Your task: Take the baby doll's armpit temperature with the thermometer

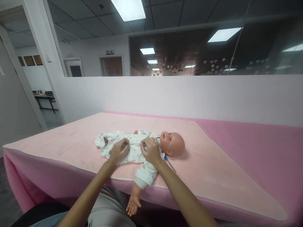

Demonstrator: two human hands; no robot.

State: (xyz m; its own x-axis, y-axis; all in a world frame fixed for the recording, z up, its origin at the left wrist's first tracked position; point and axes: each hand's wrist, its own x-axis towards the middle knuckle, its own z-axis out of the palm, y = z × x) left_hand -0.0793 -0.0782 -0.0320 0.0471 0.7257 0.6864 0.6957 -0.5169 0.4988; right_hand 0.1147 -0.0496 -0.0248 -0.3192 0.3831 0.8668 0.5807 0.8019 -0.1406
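Note:
A baby doll (pixel 174 145) lies on its back on the pink cover, its head to the right. It wears a white patterned baby romper (pixel 136 156). My left hand (pixel 119 150) is closed in a pinch on the front of the romper, towards the legs. Higher up, near the chest, my right hand (pixel 151 150) pinches the same front, its fingertips bent inward. Between both hands runs a pale strip of the romper's front edge. One doll arm (pixel 135 198), sleeve on, hangs over the near table edge below my right wrist.
A slim stick with a blue end (pixel 166 158) lies beside the doll's neck, partly hidden. The light pink cover (pixel 217 176) lies over a darker pink cloth (pixel 267 145) on the table. Behind stands a white half wall (pixel 177 97) with glass above. A door (pixel 16 85) is at the left.

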